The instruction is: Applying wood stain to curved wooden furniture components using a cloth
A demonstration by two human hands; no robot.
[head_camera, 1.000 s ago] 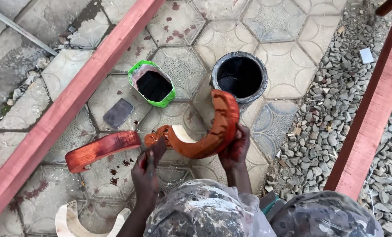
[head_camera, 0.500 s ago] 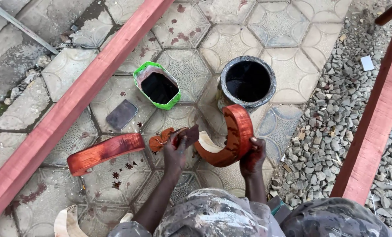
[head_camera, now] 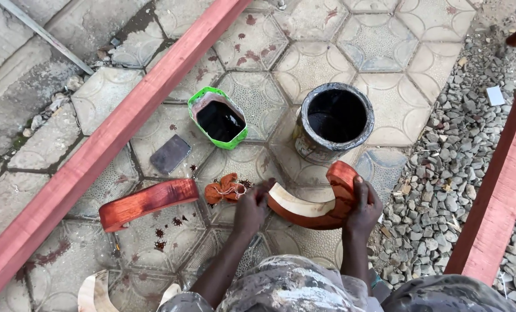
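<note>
- The curved wooden piece (head_camera: 318, 203) is held just above the paved floor (head_camera: 327, 63), in front of the person's knees, its red-stained outer face turned down and out, its pale inner face up.
- The right hand (head_camera: 363, 209) is closed round the stained right end, steadying it.
- The left hand (head_camera: 251, 209) grips the left end, fingers curled; the stained rag (head_camera: 225, 188) lies just beside it on the floor.
- A black tin (head_camera: 334, 120) and a green tub (head_camera: 218, 118) of dark liquid stand just beyond, within easy reach.
- Another stained curved piece (head_camera: 148, 202) lies apart at the left, near a long red beam (head_camera: 125, 124).
</note>
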